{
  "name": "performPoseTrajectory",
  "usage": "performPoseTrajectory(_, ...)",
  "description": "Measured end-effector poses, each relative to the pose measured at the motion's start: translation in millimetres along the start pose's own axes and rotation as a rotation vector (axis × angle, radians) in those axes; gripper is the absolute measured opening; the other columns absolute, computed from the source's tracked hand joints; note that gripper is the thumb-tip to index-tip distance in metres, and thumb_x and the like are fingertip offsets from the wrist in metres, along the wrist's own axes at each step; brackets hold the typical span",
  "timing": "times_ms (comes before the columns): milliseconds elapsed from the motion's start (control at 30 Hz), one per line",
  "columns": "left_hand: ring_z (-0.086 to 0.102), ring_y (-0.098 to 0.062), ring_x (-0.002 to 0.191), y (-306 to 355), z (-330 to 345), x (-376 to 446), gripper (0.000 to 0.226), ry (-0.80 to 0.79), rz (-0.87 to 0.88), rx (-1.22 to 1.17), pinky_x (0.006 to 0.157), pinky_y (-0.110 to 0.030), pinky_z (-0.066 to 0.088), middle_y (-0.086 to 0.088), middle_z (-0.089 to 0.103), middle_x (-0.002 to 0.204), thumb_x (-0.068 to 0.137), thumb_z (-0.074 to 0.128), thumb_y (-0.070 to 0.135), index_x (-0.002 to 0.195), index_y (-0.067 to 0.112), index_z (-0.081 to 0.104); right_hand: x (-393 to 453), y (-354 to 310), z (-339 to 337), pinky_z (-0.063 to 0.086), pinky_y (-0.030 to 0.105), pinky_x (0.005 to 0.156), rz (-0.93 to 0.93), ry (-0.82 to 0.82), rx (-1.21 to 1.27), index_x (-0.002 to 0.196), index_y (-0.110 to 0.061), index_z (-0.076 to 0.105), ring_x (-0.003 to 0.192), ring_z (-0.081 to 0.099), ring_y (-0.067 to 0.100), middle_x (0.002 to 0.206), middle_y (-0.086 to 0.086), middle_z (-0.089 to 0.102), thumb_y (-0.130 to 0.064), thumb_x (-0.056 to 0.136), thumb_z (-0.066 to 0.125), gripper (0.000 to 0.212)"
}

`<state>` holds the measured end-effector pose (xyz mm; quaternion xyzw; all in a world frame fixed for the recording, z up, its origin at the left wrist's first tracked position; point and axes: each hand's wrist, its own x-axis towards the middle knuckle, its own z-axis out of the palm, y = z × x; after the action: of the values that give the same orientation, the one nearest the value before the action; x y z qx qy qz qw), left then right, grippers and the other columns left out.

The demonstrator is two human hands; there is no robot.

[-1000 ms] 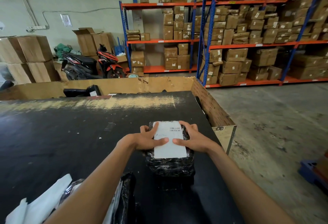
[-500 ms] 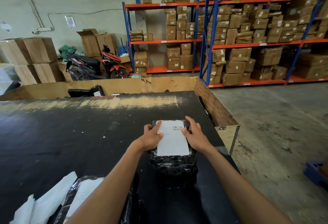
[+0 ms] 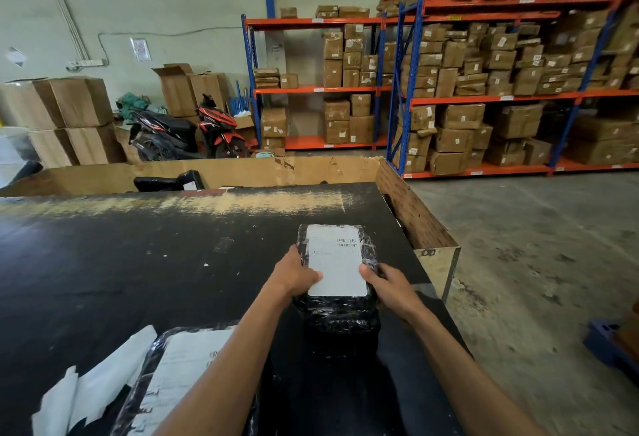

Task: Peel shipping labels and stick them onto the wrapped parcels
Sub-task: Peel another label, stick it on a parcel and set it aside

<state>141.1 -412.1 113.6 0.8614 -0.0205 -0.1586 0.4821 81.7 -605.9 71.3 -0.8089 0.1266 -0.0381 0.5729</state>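
A parcel wrapped in black plastic [image 3: 340,314] lies on the black table [image 3: 138,263], right of centre. A white shipping label [image 3: 337,259] covers its top face. My left hand [image 3: 294,275] grips the parcel's left side, thumb on the label's lower left edge. My right hand [image 3: 387,283] holds the right side, thumb on the label's lower right edge. A second wrapped parcel [image 3: 179,377] with a white label lies at the near left, partly under my left forearm. White backing sheets [image 3: 90,397] lie beside it.
A large cardboard bin [image 3: 415,214] stands behind and to the right of the table, with a black parcel [image 3: 166,181] inside. Orange and blue racks [image 3: 484,97] hold many boxes. A motorbike [image 3: 186,135] and stacked cartons [image 3: 58,117] stand at the far wall.
Both hands have slid from the parcel's far end down its sides toward me, uncovering the label's top. The view has tilted, bringing the near-left parcel into sight.
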Motion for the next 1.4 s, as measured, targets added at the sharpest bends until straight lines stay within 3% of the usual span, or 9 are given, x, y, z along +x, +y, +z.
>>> performPoseTrajectory(233,0.053,-0.031,0.124,23.8,-0.1,-45.9,0.082,0.101,0.123,-0.102,0.102,-0.041,0.047,-0.011,0.046,0.147,0.093,0.062,0.014,0.157,0.014,0.01,-25.2,-19.7,-5.7,0.053,0.055,0.1,-0.028,0.03,0.347,0.13,-0.02,0.057,0.116,0.065,0.022,0.127,0.001,0.068,-0.06,0.089,0.06,0.058)
performPoseTrajectory(533,0.024,-0.03,0.135,1.4,46.0,-153.3,0.056,0.245,0.181,-0.046,0.109,-0.046,0.029,-0.011,0.027,0.147,0.101,0.046,0.031,0.149,0.013,0.024,-111.1,0.1,-32.9,0.046,0.044,0.109,-0.053,-0.053,0.206,0.131,-0.02,0.059,0.119,0.063,0.015,0.129,-0.004,0.067,-0.077,0.071,0.066,0.083)
performPoseTrajectory(733,0.022,-0.027,0.143,-55.1,79.5,-189.1,0.057,0.148,0.11,-0.112,0.117,-0.042,0.024,-0.009,0.023,0.154,0.104,0.039,0.029,0.154,0.015,0.015,-160.7,27.3,-40.8,0.042,0.005,0.063,0.006,-0.112,0.01,0.104,-0.032,0.047,0.086,0.052,-0.006,0.099,-0.017,0.055,-0.046,0.091,0.062,0.025)
performPoseTrajectory(933,0.01,-0.027,0.151,-111.0,104.0,-209.9,0.063,0.082,-0.026,-0.117,0.121,-0.044,0.017,-0.009,0.012,0.164,0.104,0.037,0.034,0.157,0.018,0.007,-186.4,86.1,-22.0,0.055,0.021,0.083,0.145,-0.231,-0.009,0.122,-0.027,0.055,0.102,0.067,0.004,0.115,-0.013,0.068,-0.062,0.075,0.072,0.061)
performPoseTrajectory(1067,0.003,-0.031,0.152,-136.6,114.9,-215.8,0.065,0.046,-0.113,-0.035,0.122,-0.05,0.011,-0.013,0.009,0.165,0.105,0.033,0.034,0.158,0.02,-0.002,-196.3,100.8,-3.3,0.053,0.009,0.071,0.181,-0.213,-0.069,0.115,-0.028,0.059,0.096,0.067,0.0,0.111,-0.014,0.068,-0.049,0.084,0.074,0.04)
performPoseTrajectory(1133,0.0,-0.032,0.152,-140.1,114.4,-217.9,0.068,0.012,-0.109,-0.004,0.123,-0.049,0.009,-0.012,0.005,0.166,0.106,0.033,0.035,0.157,0.021,-0.008,-195.7,112.8,-1.5,0.056,0.026,0.091,0.161,-0.169,-0.183,0.111,-0.036,0.064,0.11,0.065,0.01,0.119,-0.008,0.068,-0.063,0.081,0.071,0.041)
performPoseTrajectory(1233,-0.002,-0.03,0.153,-135.3,110.7,-226.1,0.077,-0.021,-0.022,0.002,0.123,-0.049,0.01,-0.004,-0.003,0.167,0.103,0.042,0.036,0.156,0.028,-0.013,-192.4,140.8,-5.7,0.044,0.048,0.111,0.168,-0.176,-0.27,0.13,-0.051,0.052,0.132,0.051,0.025,0.138,0.001,0.056,-0.085,0.069,0.063,0.071)
performPoseTrajectory(1333,-0.003,-0.023,0.152,-129.6,102.1,-244.3,0.078,-0.01,0.127,-0.012,0.122,-0.042,0.01,0.003,-0.002,0.166,0.1,0.051,0.036,0.158,0.03,-0.001,-215.9,96.8,6.5,0.026,0.049,0.118,0.174,-0.093,-0.394,0.157,-0.03,0.023,0.144,0.023,0.034,0.15,0.006,0.03,-0.066,0.08,0.068,0.096)
performPoseTrajectory(1400,0.013,-0.011,0.149,-130.4,95.0,-259.6,0.068,0.004,0.267,-0.027,0.122,-0.032,0.017,0.007,0.015,0.163,0.099,0.054,0.033,0.156,0.029,0.018,-228.5,84.1,14.7,0.028,0.05,0.115,0.08,0.041,-0.448,0.154,-0.029,0.029,0.139,0.025,0.03,0.143,0.005,0.031,-0.054,0.085,0.07,0.084)
